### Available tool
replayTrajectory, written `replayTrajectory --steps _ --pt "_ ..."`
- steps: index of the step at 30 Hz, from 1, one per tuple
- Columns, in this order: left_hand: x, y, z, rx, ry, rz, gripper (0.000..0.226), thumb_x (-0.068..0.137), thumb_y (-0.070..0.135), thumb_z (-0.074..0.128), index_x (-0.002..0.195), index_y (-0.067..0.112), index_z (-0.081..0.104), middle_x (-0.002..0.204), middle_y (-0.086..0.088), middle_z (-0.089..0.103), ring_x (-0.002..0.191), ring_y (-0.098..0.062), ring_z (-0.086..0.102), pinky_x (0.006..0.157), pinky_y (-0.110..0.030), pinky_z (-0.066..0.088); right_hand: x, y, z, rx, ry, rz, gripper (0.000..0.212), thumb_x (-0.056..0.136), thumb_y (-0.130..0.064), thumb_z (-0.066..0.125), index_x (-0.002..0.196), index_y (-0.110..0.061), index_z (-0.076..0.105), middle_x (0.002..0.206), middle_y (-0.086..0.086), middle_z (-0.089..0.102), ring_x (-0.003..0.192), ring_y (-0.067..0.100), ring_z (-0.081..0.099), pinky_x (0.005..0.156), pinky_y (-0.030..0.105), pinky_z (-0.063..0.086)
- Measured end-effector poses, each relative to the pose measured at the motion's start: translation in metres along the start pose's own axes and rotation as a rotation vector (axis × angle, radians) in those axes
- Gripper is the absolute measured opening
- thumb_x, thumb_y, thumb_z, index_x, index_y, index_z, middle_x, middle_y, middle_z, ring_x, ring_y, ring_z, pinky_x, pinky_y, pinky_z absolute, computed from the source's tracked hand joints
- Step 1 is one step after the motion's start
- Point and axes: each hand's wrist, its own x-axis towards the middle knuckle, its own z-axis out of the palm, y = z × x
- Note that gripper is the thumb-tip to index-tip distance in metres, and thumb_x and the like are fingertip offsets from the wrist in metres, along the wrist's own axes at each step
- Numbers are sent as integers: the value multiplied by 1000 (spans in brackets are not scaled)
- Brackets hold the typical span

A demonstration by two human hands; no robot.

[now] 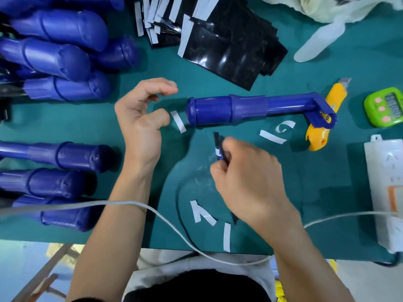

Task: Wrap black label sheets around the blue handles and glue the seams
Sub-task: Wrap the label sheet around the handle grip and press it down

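One blue handle (229,110) lies sideways on the green mat, its grip end pointing left. My right hand (246,179) is below it and pinches a black label sheet (219,147) held on edge. My left hand (141,114) hovers left of the handle's end with loosely curled fingers and holds nothing; a white backing strip (178,122) lies just beside its thumb. A stack of black label sheets (226,46) with white strips sits at the top centre.
Several blue handles (58,55) are piled at the left. A yellow utility knife (322,118), a green timer (386,106) and a white power strip (386,192) sit at the right. Peeled white strips (202,212) litter the mat. A white cable (135,203) crosses my forearms.
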Motion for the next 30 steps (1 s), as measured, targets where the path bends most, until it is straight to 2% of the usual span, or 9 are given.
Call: replayTrajectory --steps 4,8,10,12,16,20,23,27,30 --pt "-3 6 2 -18 -33 4 46 64 1 58 90 32 80 92 8 77 91 -20 66 84 -31 47 9 9 -35 490 199 -76 13 83 -20 55 74 -12 50 60 4 47 55 21 35 48 22 27" --pt "-15 17 10 -12 -164 0 17 95 20 64 93 29 79 86 9 78 74 -13 70 68 -29 51 29 7 -21 1038 216 -11 9 78 -11 53 79 -3 55 63 16 50 57 33 32 49 39 27" --pt "-19 22 15 47 -236 -16 19 96 30 64 82 25 77 76 11 74 66 -10 63 62 -29 47 35 8 -6 1148 193 33 7 77 -14 54 78 -8 57 67 21 55 58 30 36 51 45 31" --pt "-20 27 16 77 -290 -49 18 91 27 69 74 28 74 69 7 72 59 -12 56 56 -32 44 38 12 6 1136 184 58 6 79 -14 55 79 -11 60 70 20 60 58 29 42 51 46 35" --pt "-17 32 7 135 -315 -139 20 81 22 80 74 41 78 62 10 68 55 -6 51 54 -22 42 36 20 18 1059 151 64 11 80 -7 57 80 -12 66 73 1 71 61 14 55 54 29 45" --pt "-17 30 3 294 -361 -297 16 78 27 83 66 34 77 57 6 70 50 -3 55 53 -14 42 33 24 19 970 178 48 16 87 -19 63 72 -21 61 63 -5 62 57 9 50 54 24 40" --pt "-17 32 -4 419 -439 -356 4 77 37 81 74 35 78 58 5 70 52 -6 55 52 -17 42 34 25 21 846 227 35 27 96 -21 66 70 -27 58 57 -17 52 54 4 44 56 15 34" --pt "-14 30 -8 594 -447 -374 4 77 44 81 77 45 77 62 15 71 57 -11 64 60 -25 51 35 25 30 721 247 37 23 97 -28 67 75 -21 65 61 -12 58 56 6 50 57 26 41" --pt "-14 30 -3 647 -381 -398 7 71 53 78 77 51 75 65 18 72 64 -10 70 73 -38 60 38 23 33 694 283 74 21 96 -32 70 76 -28 67 64 -15 63 58 6 55 58 26 44"
